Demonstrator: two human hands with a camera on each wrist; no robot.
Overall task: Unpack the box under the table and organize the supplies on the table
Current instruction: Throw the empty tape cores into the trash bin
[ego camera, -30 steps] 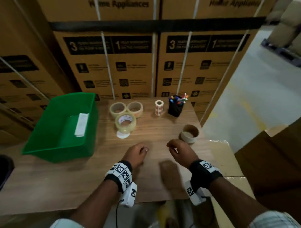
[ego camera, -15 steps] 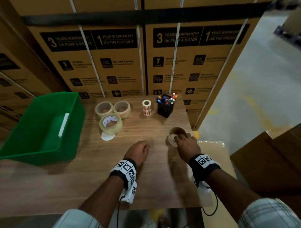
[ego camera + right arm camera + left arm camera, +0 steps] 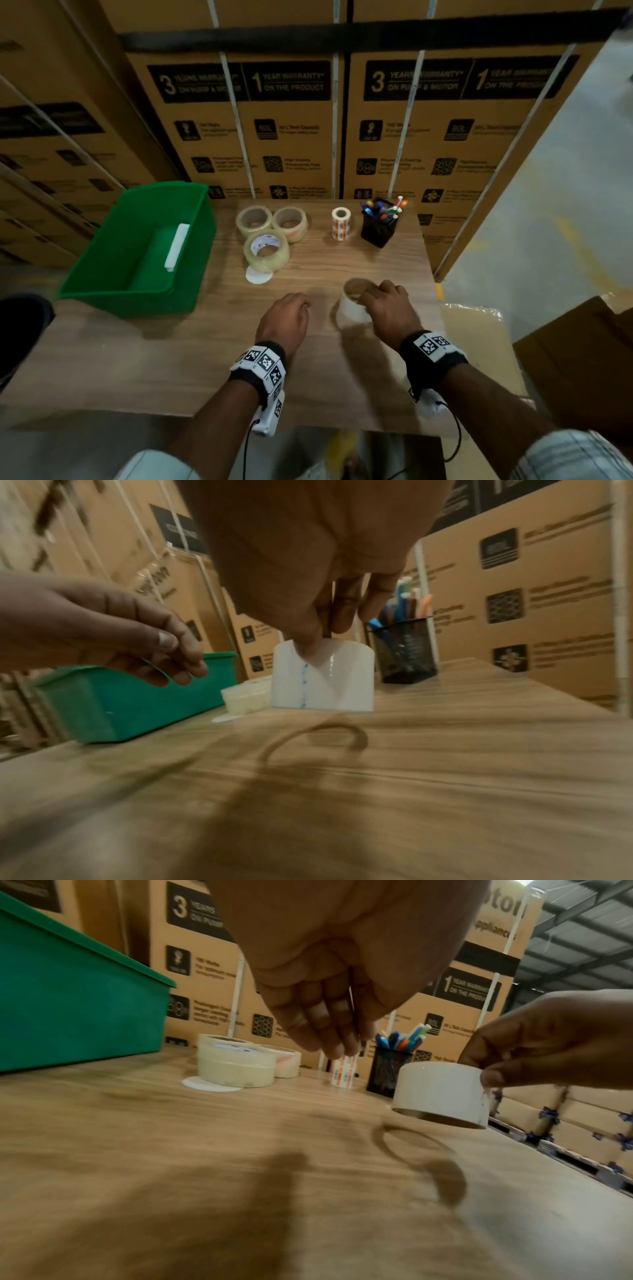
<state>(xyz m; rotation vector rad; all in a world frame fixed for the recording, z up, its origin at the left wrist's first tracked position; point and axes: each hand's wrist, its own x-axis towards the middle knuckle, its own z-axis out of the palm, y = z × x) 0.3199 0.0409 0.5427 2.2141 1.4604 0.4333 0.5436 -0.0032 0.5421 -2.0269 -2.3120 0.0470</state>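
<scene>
My right hand [image 3: 383,305] pinches a white tape roll [image 3: 352,306] by its rim and holds it just above the wooden table [image 3: 205,359]. In the left wrist view the white tape roll [image 3: 441,1093] hangs clear of the table with its shadow below. In the right wrist view my thumb and fingers grip the top of the white tape roll [image 3: 322,676]. My left hand [image 3: 284,318] hovers to the left of the roll with loosely curled fingers and holds nothing. Three clear tape rolls [image 3: 267,236] lie grouped at the back.
A green bin [image 3: 137,246] with a white slip inside stands at the left. A small sticker roll [image 3: 340,222] and a black pen holder [image 3: 378,222] stand at the back right. Stacked cardboard cartons [image 3: 291,120] wall the table's far side. A cardboard box [image 3: 476,329] lies off the right edge.
My right hand reached to the white roll, took hold of it and lifted it off the table, drawing it nearer. My left hand stayed about where it was.
</scene>
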